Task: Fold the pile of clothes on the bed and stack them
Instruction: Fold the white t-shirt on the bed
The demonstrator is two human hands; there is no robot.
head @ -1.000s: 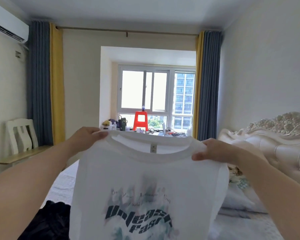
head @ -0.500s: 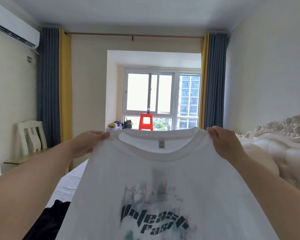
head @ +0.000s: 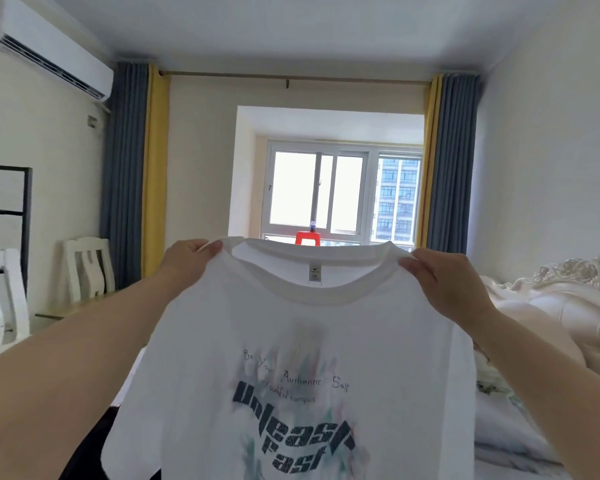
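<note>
Bedroom, window [head: 340, 192] behind. L hand [head: 187, 263] & R hand [head: 440, 282] pinch white T-shirt [head: 291, 341] shoulders, held up spread.

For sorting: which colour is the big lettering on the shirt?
Dark grey-black on the white shirt, seen in the head view.

White T-shirt [head: 291, 341] between both hands

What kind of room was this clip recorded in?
Most likely a home bedroom: an ornate cream padded headboard stands at right, grey and yellow curtains frame a bay window, and a wall air conditioner is mounted at upper left.
</note>
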